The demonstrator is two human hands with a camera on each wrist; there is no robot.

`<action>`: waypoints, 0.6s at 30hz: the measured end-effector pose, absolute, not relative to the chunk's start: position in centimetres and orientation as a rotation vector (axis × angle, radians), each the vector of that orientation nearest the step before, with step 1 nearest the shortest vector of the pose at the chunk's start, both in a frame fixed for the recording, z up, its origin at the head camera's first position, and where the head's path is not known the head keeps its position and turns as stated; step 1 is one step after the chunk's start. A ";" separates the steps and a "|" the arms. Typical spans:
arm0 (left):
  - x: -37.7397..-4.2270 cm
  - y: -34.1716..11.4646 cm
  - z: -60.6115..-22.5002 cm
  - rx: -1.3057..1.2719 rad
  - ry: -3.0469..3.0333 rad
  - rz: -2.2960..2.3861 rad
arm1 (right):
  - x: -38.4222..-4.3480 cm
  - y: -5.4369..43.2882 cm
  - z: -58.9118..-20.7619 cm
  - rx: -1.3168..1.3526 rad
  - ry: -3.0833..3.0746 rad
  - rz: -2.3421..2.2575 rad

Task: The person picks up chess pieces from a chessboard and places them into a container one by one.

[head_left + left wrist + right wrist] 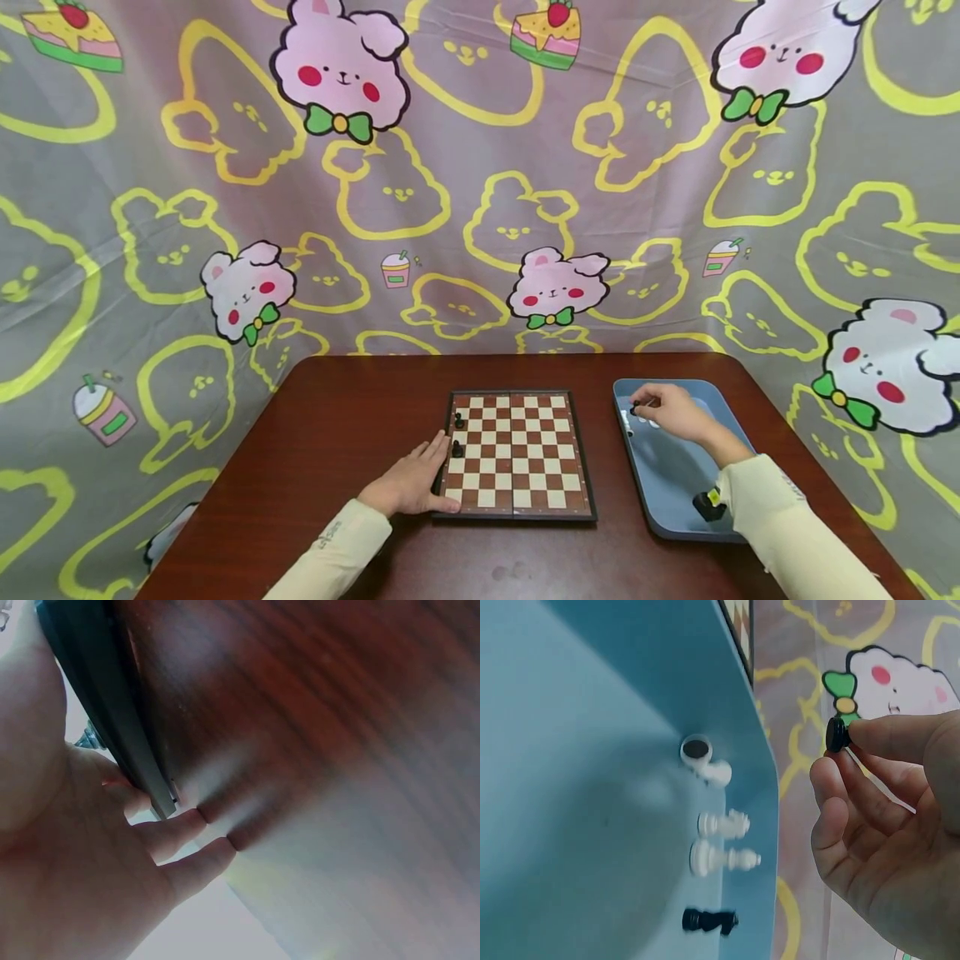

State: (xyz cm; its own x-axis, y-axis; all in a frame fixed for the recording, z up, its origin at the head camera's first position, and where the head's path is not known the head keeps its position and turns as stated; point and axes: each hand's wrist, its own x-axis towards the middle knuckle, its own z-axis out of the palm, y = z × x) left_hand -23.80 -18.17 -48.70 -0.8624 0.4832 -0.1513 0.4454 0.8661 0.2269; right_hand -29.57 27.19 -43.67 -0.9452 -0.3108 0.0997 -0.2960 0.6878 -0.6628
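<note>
Black and round-based, a chess piece [838, 735] is pinched between thumb and fingertips of the right hand [671, 410], near the far left corner of the blue tray [667, 479]. The left hand [408, 482], fingers straight, touches the left edge of the checkered chessboard [517, 467]; reddish wood-grain tabletop [612, 467] separates them.

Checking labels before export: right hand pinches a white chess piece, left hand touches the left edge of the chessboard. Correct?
Colour's wrong: the right hand pinches a black chess piece, per the right wrist view. The left hand does touch the left edge of the chessboard.
</note>
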 end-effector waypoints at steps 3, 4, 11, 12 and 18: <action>-23.8 -18.2 -48.7 0.714 2.834 0.276 | -29.5 27.9 -43.7 -0.507 2.887 -1.089; -23.8 -18.2 -48.7 0.718 2.835 0.277 | -29.4 28.1 -43.7 -0.505 2.894 -1.080; -23.7 -18.2 -48.7 0.710 2.831 0.282 | -29.2 29.8 -44.3 -0.496 2.903 -1.040; -23.7 -18.3 -48.7 0.709 2.831 0.284 | -29.2 29.9 -44.4 -0.493 2.902 -1.037; -23.7 -18.2 -48.6 0.718 2.837 0.275 | -28.9 30.8 -44.8 -0.491 2.909 -0.983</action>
